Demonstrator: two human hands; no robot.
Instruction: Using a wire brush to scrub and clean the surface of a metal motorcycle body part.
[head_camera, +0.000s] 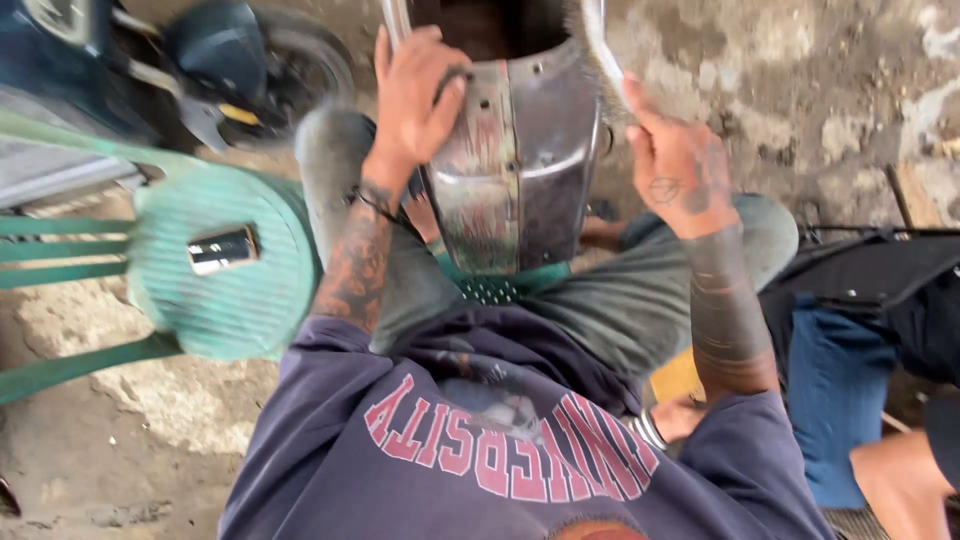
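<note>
I sit with a worn, curved metal body panel (515, 165) standing upright between my knees. My left hand (412, 92) grips its upper left edge, fingers curled over the rim. On the other side, my right hand (672, 165) holds the upper right edge, thumb pressed against a curved chrome strip (597, 50). Both forearms are tattooed. The panel's lower end rests near a green perforated seat (495, 288) under me.
A green plastic stool (215, 300) stands at the left with a small shiny metal piece (222, 249) on it. A motorcycle (210, 60) is parked at the top left. Another person in blue trousers (835, 390) sits at the right; a hand with a bracelet (672, 417) shows near my side.
</note>
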